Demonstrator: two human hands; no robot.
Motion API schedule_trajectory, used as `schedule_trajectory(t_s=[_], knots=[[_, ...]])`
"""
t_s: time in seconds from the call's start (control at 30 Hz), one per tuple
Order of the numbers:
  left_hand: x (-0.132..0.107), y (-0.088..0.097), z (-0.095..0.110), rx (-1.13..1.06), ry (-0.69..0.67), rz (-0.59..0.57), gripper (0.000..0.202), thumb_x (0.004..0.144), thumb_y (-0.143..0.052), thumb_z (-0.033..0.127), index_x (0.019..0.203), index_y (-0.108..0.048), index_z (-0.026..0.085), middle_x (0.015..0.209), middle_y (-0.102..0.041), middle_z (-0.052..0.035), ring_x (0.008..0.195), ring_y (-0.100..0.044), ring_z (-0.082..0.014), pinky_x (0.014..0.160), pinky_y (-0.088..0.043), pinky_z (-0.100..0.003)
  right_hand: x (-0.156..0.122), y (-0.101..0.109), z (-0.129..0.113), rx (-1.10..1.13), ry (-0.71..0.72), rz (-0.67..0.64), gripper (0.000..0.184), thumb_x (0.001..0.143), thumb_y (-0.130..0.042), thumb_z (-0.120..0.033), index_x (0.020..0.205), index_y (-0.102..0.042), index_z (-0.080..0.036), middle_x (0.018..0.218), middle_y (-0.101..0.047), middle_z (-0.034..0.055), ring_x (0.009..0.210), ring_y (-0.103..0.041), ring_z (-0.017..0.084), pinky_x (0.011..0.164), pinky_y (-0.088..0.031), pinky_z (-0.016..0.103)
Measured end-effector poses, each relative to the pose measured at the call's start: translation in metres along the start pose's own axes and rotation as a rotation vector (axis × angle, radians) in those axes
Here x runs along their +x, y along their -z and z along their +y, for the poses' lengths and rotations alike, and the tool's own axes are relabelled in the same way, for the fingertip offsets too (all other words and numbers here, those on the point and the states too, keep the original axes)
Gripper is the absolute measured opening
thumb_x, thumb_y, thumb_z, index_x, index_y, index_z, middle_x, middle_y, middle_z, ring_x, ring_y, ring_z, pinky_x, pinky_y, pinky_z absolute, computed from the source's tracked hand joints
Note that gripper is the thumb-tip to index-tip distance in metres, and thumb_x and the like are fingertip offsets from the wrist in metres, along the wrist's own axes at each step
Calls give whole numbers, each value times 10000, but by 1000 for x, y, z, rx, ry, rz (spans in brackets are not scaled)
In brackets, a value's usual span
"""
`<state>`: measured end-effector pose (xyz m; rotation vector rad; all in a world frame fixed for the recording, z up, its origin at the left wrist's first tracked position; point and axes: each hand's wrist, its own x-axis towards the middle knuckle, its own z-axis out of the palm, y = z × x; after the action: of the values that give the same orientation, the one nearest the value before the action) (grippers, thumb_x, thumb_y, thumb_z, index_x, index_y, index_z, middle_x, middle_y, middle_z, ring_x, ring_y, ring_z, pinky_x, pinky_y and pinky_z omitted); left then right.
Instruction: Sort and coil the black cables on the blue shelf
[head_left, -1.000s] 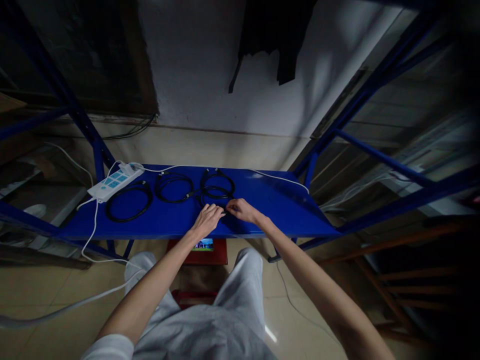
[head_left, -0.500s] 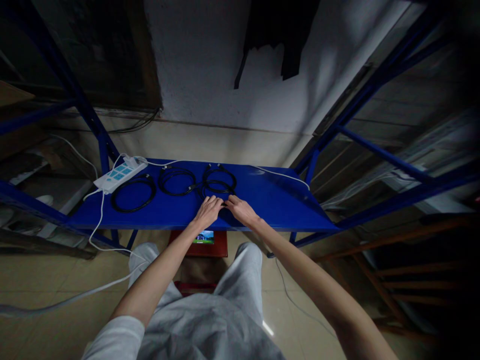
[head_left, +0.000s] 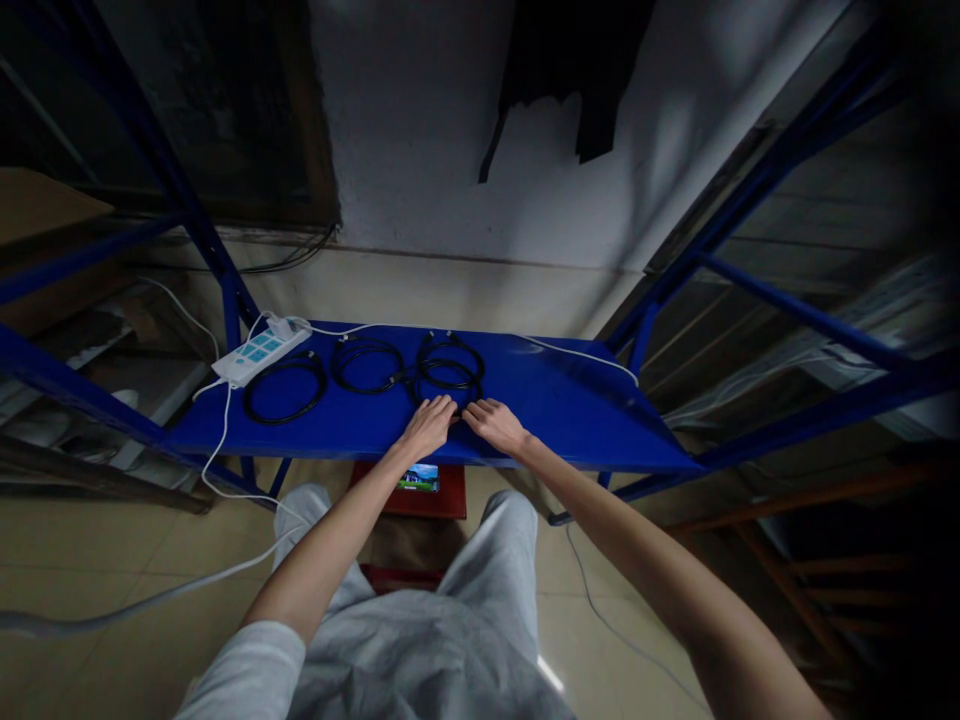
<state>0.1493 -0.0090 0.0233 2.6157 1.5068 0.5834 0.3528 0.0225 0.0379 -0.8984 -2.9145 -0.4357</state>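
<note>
Close to the front edge of the blue shelf (head_left: 570,400), both hands are closed on a black cable (head_left: 458,413). My left hand (head_left: 430,424) pinches it from the left. My right hand (head_left: 495,424) grips it a short way to the right, its fingers curled. Part of the cable is hidden under my fingers. Just behind my hands lies a looped black cable (head_left: 451,387); I cannot tell whether it is the same one. Further left rest a middle coiled cable (head_left: 366,391) and a left coiled cable (head_left: 283,420), lying flat.
A white power strip (head_left: 261,352) with blue sockets sits at the shelf's left end, a plug in it. Its white cord (head_left: 223,435) hangs over the front edge. Blue frame posts (head_left: 641,340) flank the shelf. Below, a lit screen (head_left: 418,478) lies on a red stool (head_left: 450,495).
The whole view has shifted slightly, so the scene sits further right. My hands are a little further apart, still on the cable near the front edge. The coils have not visibly moved.
</note>
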Motion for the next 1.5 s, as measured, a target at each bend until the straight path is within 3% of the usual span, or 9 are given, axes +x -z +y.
schedule_trajectory(t_s=[0.23, 0.43, 0.53, 0.67, 0.77, 0.9, 1.2, 1.5], knots=[[1, -6, -2, -29, -7, -29, 233, 985, -384, 167, 1110, -581, 155, 1174, -645, -136, 1129, -580, -266, 1004, -428, -427, 3, -3, -7, 54, 18, 82, 168, 997, -483, -118, 968, -644, -157, 949, -636, 105, 915, -520, 230, 746, -368, 320], [1, -3, -4, -152, 64, -27, 330, 899, -532, 181, 1229, -545, 192, 1273, -608, -113, 1223, -534, -258, 1079, -406, -429, 8, -8, -10, 86, 96, 70, 147, 987, -508, -111, 997, -648, -152, 1013, -658, 105, 946, -550, 221, 786, -406, 317], [4, -3, -8, -228, 91, -35, 250, 837, -602, 175, 1085, -590, 209, 1164, -630, -93, 1144, -559, -256, 1011, -438, -408, 15, -13, -12, 306, -93, 97, 133, 987, -532, -145, 940, -655, -167, 947, -669, 83, 899, -582, 202, 753, -419, 291], [8, -11, -18, -332, 92, 1, 116, 816, -674, 216, 915, -615, 200, 1014, -637, -59, 1011, -582, -233, 924, -449, -373, 24, -25, -20, 693, -367, 273, 142, 971, -552, -181, 881, -662, -184, 898, -687, 61, 861, -617, 191, 765, -438, 283], [10, -20, -24, -413, 106, 75, 61, 869, -659, 229, 830, -628, 193, 913, -630, -30, 930, -586, -197, 867, -440, -335, 26, -34, -25, 877, -454, 402, 138, 936, -619, -271, 844, -675, -185, 842, -683, 61, 797, -609, 198, 735, -438, 298], [10, -29, -29, -525, 85, 145, 116, 880, -685, 229, 780, -658, 176, 885, -636, -28, 887, -587, -178, 824, -432, -312, 24, -41, -25, 1016, -509, 452, 197, 887, -689, -366, 813, -706, -185, 820, -696, 59, 746, -602, 191, 696, -421, 299], [10, -32, -34, -693, 64, 197, 60, 850, -727, 158, 790, -727, 156, 868, -643, -35, 846, -591, -166, 801, -440, -310, 21, -43, -21, 1238, -505, 426, 137, 839, -712, -315, 848, -744, -182, 878, -730, 70, 800, -642, 194, 729, -448, 303], [10, -24, -45, -738, -9, 129, 80, 823, -725, 121, 749, -722, 152, 838, -638, -38, 838, -595, -169, 800, -455, -314, 21, -37, -25, 1182, -451, 432, 155, 817, -658, -142, 909, -771, -198, 989, -675, 74, 886, -614, 191, 803, -473, 327]])
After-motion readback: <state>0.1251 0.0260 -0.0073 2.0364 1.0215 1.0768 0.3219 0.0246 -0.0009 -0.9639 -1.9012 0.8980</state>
